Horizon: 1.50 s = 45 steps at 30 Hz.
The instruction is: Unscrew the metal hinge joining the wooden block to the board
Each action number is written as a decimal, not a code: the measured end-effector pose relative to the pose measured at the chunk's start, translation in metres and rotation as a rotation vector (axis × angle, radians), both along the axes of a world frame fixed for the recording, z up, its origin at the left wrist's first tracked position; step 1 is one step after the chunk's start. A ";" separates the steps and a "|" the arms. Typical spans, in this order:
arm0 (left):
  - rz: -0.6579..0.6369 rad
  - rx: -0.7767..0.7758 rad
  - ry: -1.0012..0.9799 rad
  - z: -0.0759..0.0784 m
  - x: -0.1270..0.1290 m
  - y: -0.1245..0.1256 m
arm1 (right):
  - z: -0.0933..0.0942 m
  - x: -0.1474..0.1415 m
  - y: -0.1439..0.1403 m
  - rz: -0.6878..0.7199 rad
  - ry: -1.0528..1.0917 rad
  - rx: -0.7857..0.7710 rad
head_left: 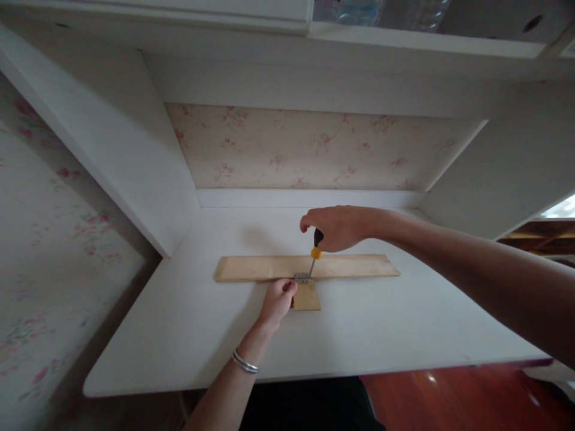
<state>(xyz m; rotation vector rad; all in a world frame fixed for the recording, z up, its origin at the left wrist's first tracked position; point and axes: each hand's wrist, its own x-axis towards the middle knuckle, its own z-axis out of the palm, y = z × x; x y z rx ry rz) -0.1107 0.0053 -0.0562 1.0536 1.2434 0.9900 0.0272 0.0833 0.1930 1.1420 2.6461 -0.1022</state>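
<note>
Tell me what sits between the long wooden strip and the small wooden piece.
A small metal hinge bridges the long wooden strip and the small wooden piece, seen in the head view.

Both hands (pixel 309 263) forward — fingers curled

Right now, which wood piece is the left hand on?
The small wood block, nearer the desk's front edge; the left hand touches its side. The long plank lies behind it.

White desk (pixel 179 335) w/ floral wallpaper (pixel 305 146) behind, red wood floor (pixel 449 401).
</note>
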 end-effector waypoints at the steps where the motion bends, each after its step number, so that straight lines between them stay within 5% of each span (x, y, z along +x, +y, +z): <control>1: -0.002 0.004 -0.001 0.000 0.000 0.000 | 0.000 0.000 -0.001 -0.011 0.005 -0.008; 5: -0.004 0.017 0.003 -0.001 0.000 0.000 | -0.004 -0.001 -0.002 -0.117 -0.006 0.076; 10: -0.002 0.024 0.033 -0.002 0.000 0.001 | -0.004 0.002 0.000 0.054 0.032 0.050; 22: 0.006 0.059 0.153 -0.001 0.001 0.000 | 0.010 0.016 -0.007 0.210 0.132 0.019; 30: 0.013 0.227 0.629 0.012 0.000 -0.007 | 0.007 0.055 -0.013 0.032 0.341 0.131; 36: -0.038 0.418 1.201 0.039 -0.010 -0.019 | -0.045 0.121 -0.035 -0.437 0.716 -0.023; 45: -0.597 0.992 1.276 0.062 0.001 0.019 | -0.160 0.171 -0.089 -1.044 1.670 -0.236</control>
